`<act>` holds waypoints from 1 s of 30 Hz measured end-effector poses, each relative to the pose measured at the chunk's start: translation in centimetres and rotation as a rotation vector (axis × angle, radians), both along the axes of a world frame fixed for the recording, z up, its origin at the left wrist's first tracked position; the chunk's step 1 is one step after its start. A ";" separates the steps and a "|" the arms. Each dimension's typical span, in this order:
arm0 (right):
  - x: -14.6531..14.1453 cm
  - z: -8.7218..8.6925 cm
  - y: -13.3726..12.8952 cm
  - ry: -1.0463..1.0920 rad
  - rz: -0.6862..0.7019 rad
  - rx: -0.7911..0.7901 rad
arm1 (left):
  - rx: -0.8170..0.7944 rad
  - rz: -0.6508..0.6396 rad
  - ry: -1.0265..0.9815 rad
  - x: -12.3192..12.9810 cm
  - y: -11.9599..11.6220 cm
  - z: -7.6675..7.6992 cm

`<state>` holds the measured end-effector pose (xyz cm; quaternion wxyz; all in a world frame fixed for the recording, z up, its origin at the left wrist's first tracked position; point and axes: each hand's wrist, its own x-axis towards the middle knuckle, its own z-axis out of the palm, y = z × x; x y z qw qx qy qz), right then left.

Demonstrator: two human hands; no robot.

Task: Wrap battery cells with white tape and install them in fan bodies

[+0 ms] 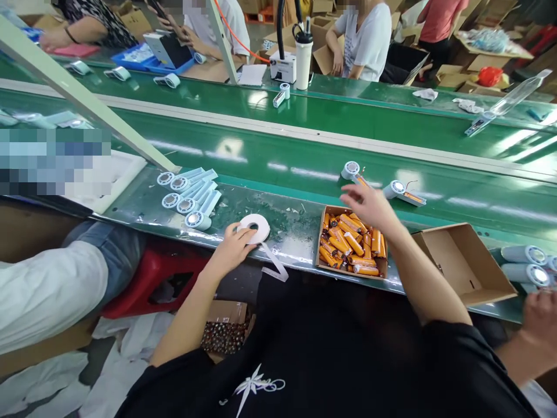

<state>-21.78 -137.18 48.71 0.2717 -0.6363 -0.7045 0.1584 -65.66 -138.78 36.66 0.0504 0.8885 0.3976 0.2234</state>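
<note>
My left hand (235, 245) is closed on the near left side of a white tape roll (263, 227), which rests near the front edge of the green bench (287, 232). A loose strip of tape hangs off that edge. Above the far side of a cardboard box of orange battery cells (354, 247), my right hand (363, 200) reaches out with fingers apart. Just beyond its fingertips lies a light-blue fan unit (350, 170) with an orange cell at its handle. Another such unit (397, 188) is right of the hand.
Several light-blue fan units (186, 205) lie left of the roll. An open cardboard box (467, 264) stands at the right, beside a neighbour's hand (542, 313). A slanted metal post (87, 96) crosses the left side. People sit across the conveyor.
</note>
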 end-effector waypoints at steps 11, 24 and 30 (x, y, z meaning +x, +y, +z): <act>-17.9 -7.6 -12.9 0.635 0.515 -0.534 | 0.240 -0.092 -0.240 2.0 -3.4 6.2; -2.2 -4.3 -12.9 -0.299 -0.019 -0.050 | 0.104 0.084 -0.423 3.5 -5.1 3.4; -2.8 -4.5 -14.3 0.194 -0.354 0.121 | 0.110 -0.096 -0.317 7.7 -6.2 3.6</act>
